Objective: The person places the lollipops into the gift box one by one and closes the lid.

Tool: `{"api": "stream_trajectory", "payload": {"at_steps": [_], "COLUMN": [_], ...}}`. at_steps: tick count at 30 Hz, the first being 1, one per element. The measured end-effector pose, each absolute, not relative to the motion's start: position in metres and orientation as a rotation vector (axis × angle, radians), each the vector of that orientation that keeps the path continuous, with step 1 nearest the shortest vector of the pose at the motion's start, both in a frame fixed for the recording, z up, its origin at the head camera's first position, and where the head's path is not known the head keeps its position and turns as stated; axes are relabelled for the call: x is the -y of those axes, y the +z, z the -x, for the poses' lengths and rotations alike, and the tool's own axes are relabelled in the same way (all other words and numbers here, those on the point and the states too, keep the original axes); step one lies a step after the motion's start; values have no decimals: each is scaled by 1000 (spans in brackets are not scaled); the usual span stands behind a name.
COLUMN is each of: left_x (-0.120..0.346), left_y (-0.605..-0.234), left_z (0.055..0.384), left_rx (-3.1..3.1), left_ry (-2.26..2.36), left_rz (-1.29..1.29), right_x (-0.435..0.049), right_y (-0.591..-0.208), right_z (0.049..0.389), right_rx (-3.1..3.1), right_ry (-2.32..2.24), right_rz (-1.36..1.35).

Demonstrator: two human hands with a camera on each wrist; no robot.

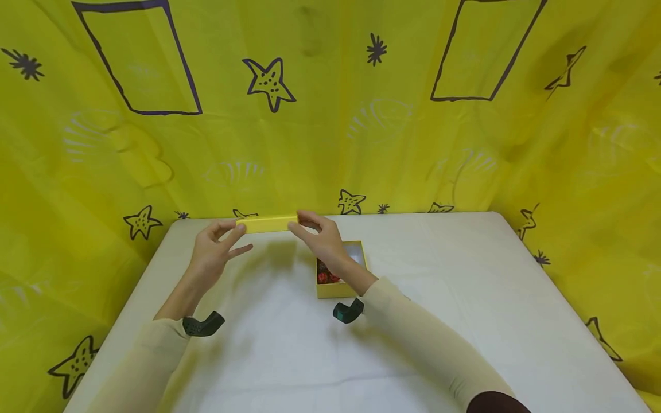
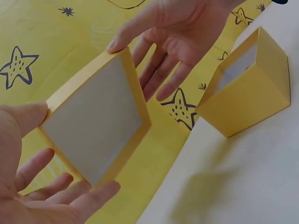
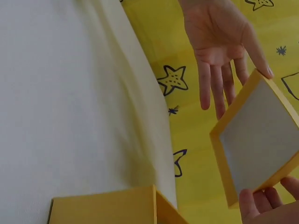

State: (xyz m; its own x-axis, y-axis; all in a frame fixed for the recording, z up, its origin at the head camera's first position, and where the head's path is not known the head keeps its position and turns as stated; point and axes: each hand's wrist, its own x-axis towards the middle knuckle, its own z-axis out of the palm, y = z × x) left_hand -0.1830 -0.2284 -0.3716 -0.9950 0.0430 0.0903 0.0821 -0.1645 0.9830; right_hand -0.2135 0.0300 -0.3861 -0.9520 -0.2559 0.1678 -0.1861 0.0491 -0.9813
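A shallow yellow box lid (image 1: 267, 224) is held up over the far part of the table, with its pale inside (image 2: 96, 119) facing the wrist cameras. At one end, my left hand (image 1: 212, 249) pinches the lid between thumb and fingers. My right hand (image 1: 327, 244) grips the opposite end, thumb on the near side in the head view. Below and to the right stands the open yellow box (image 1: 335, 291), partly covered by my right wrist. Red and dark round items (image 1: 323, 277) lie inside it, beside a pale section.
A white cloth covers the table (image 1: 465, 298). Behind it and along both sides hangs a yellow curtain (image 1: 320, 143) printed with starfish and frames. Each wrist wears a dark device (image 1: 203, 324).
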Motion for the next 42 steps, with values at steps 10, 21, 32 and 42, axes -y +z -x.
{"api": "stream_trajectory", "payload": {"at_steps": [10, 21, 32, 42], "left_x": [221, 196, 165, 141], "left_y": [-383, -392, -404, -418], "left_z": [176, 169, 169, 173], "left_rx": [1916, 2040, 2129, 2312], "left_ry": [-2548, -2378, -2349, -2144], "left_rz": [442, 495, 568, 606], "right_x": [-71, -107, -155, -183], "right_y": [-381, -387, -394, -402], "right_z": [205, 201, 196, 189], "right_rx": [-2192, -2030, -2070, -2244], "right_ry": [-2016, -2052, -1897, -1751], "right_rz": [658, 756, 846, 879]}}
